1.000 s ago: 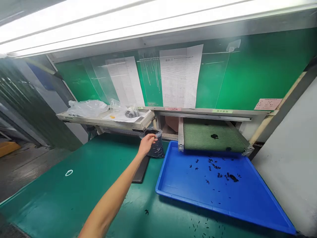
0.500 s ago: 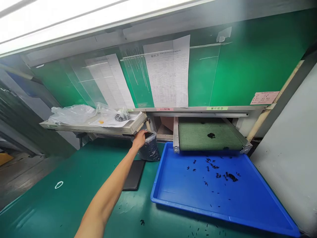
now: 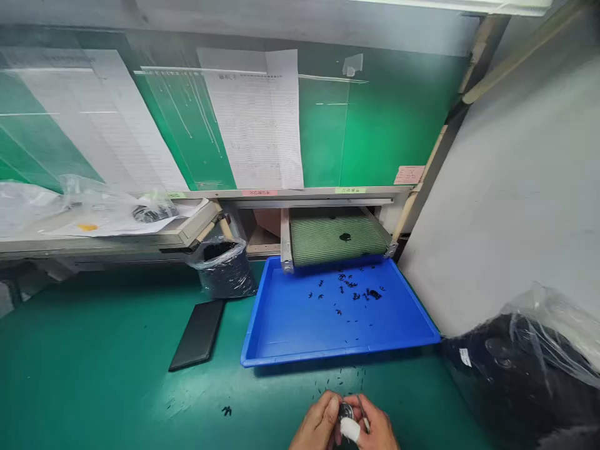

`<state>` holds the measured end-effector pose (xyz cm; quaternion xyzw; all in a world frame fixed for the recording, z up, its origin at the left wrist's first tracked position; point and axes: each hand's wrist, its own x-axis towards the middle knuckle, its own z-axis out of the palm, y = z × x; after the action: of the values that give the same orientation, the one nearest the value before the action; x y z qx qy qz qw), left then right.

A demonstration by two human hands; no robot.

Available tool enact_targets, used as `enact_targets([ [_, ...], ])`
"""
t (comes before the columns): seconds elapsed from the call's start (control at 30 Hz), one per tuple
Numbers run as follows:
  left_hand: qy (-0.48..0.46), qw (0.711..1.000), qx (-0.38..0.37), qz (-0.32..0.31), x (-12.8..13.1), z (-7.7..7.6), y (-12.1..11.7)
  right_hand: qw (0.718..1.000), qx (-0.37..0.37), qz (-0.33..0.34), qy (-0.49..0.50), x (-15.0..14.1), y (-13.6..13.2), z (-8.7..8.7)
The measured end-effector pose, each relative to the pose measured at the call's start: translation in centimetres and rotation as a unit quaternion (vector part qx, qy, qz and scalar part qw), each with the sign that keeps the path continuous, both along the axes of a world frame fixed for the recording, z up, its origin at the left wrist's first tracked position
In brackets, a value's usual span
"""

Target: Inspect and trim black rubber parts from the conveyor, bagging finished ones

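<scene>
Both my hands meet low in the view, in front of the blue tray (image 3: 328,356). My left hand (image 3: 317,422) is closed on a small round dark part (image 3: 345,410) with a shiny rim. From the other side my right hand (image 3: 380,431) presses against the same part, a white covering on one of its digits. A thin metal tool (image 3: 362,411) with a pale lower end lies in its fingers; its exact kind is unclear. Tiny black scraps (image 3: 342,378) are scattered on the green tabletop just beyond my hands.
Branched black pieces (image 3: 349,284) lie in the tray, under the end of a green conveyor belt (image 3: 323,232). Left of it stand a clear bag of black parts (image 3: 227,275) and a flat black case (image 3: 197,337). A large plastic-covered dark container (image 3: 506,375) is at right.
My left hand has left the bag of black parts and come down to the front, where both hands now hold the round part. The view has turned right.
</scene>
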<state>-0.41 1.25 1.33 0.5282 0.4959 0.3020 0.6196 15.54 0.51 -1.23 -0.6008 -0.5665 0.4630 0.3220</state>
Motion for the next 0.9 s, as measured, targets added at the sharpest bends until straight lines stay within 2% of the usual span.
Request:
enact_targets([
  [0.1, -0.052, 0.998, -0.040, -0.020, 1.5, -0.7, -1.0, 0.998, 0.030, 0.044, -0.030, -0.2, -0.3, 1.4],
  [0.23, -0.085, 0.993, -0.085, -0.014, 1.5, -0.1, -1.1, 0.996, 0.067, 0.045, -0.048, -0.2, -1.2, 3.6],
  [0.4, -0.075, 0.996, -0.053, 0.005, 1.7, 0.9, -1.5, 0.995, 0.092, 0.034, -0.025, -0.1, -1.3, 5.3],
  [0.5, -0.077, 0.996, -0.036, -0.003, 2.3, 1.2, -1.5, 0.996, 0.092, 0.022, -0.007, 0.4, -0.7, 5.0],
  [0.6, -0.103, 0.994, -0.033, 0.007, 2.5, 1.1, -1.0, 0.998, 0.059, 0.001, -0.004, 1.1, 0.0, 4.0],
  [0.7, -0.140, 0.987, -0.062, 0.051, 2.3, 0.7, -0.3, 0.991, 0.053, -0.005, -0.122, 2.0, 0.9, 2.9],
  [0.8, -0.209, 0.967, -0.116, 0.093, 1.8, 0.2, 0.2, 0.966, 0.065, 0.018, -0.249, 2.9, 1.7, 1.7],
  [0.9, -0.278, 0.941, -0.155, 0.116, 1.5, -0.3, 0.5, 0.961, 0.066, 0.040, -0.267, 3.4, 2.1, 0.7],
])
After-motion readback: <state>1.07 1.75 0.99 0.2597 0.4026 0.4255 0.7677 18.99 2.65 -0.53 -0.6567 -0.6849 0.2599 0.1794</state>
